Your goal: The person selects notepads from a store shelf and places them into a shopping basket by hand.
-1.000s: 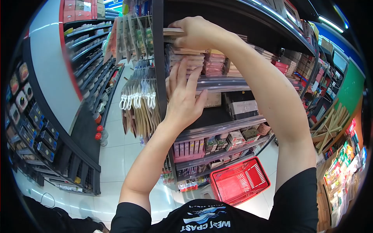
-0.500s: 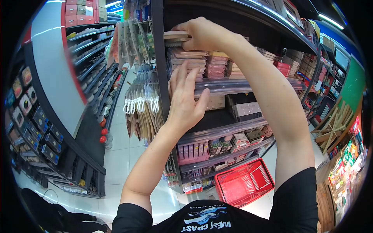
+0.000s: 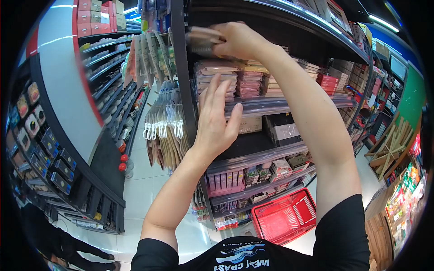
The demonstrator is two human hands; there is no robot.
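Observation:
My right hand (image 3: pixel 242 40) is closed around a few thin notebooks (image 3: pixel 205 36), smeared by motion, at the left end of the upper shelf. They are lifted above a stack of plastic-wrapped notebooks (image 3: pixel 217 67). Fingers spread and pointing up, my left hand (image 3: pixel 214 115) is against the front of that stack and the shelf edge. It grips nothing. Beside the stack, more wrapped pink and cream piles (image 3: pixel 250 81) sit along the same shelf.
A dark shelf post (image 3: pixel 183 67) stands just left of my hands, with hanging packets (image 3: pixel 165 122) beyond it. Boxed goods (image 3: pixel 226 180) fill lower shelves. A red shopping basket (image 3: pixel 285 214) is on the floor before me. Another person's dark-clothed legs (image 3: pixel 77 248) show at lower left.
My right hand has shifted slightly right, and the notebooks in it have risen from the stack and blurred. My left hand stays nearly in place. More of the other person's legs shows.

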